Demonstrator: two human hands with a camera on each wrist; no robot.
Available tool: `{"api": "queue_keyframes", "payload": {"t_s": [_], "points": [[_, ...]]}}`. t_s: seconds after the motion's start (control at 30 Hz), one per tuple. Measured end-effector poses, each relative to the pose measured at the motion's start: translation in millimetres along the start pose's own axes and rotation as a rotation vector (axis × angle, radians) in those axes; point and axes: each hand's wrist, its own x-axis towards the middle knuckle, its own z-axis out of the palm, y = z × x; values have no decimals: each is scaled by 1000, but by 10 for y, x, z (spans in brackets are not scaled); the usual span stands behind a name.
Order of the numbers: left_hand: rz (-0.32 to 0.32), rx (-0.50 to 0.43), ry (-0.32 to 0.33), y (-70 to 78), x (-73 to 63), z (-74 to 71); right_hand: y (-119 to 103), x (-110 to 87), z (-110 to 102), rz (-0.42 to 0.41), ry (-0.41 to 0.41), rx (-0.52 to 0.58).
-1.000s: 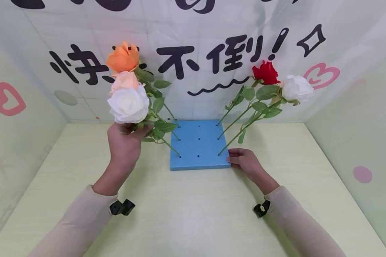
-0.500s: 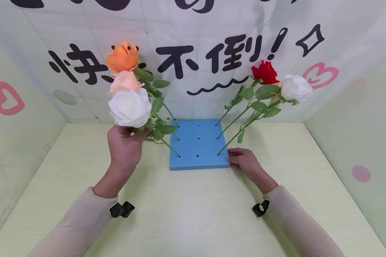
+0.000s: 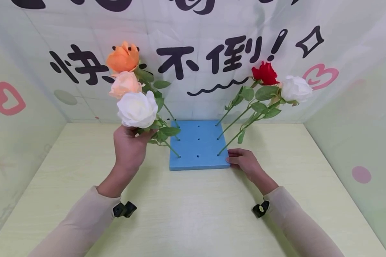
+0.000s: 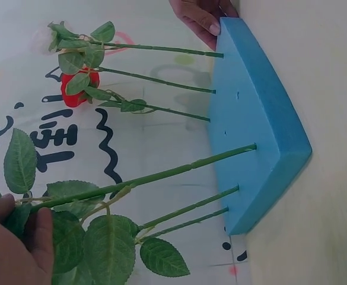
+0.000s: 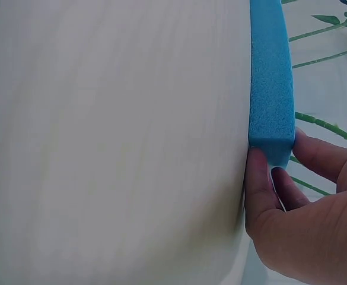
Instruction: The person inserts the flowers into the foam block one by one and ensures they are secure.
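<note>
My left hand [image 3: 130, 148] pinches a white rose [image 3: 137, 110] just below its bloom. In the left wrist view that rose's green stem [image 4: 161, 176] slants into the front-left hole of a blue foam block [image 4: 250, 107]. Behind it, a peach rose [image 3: 126, 85] and an orange rose [image 3: 123, 59] lean left from the same side of the block. My right hand [image 3: 244, 162] grips the block's front right corner, thumb on the top face. The right wrist view shows its fingers against the block's side [image 5: 271, 89].
On the block's right side stand a red rose [image 3: 265, 73], another white rose [image 3: 296, 88] and a third stem, its bloom mostly hidden. The block's middle row has bare holes. A printed sheet [image 3: 180, 28] hangs behind the pale table [image 3: 193, 214].
My left hand has shifted slightly to the right, and the white rose it holds has moved right and a little lower in view. My right hand stays at the block's corner.
</note>
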Motion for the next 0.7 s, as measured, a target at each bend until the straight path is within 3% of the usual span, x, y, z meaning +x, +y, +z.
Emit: {"api": "queue_keyframes", "payload": {"t_s": [0.23, 0.5, 0.7], "points": [[-6, 43, -44, -12, -3, 59, 4, -1, -1, 7, 4, -3], [-56, 44, -80, 13, 148, 210, 1, -14, -29, 8, 7, -3], [-31, 40, -86, 24, 194, 281, 10, -8, -20, 2, -1, 2]]}}
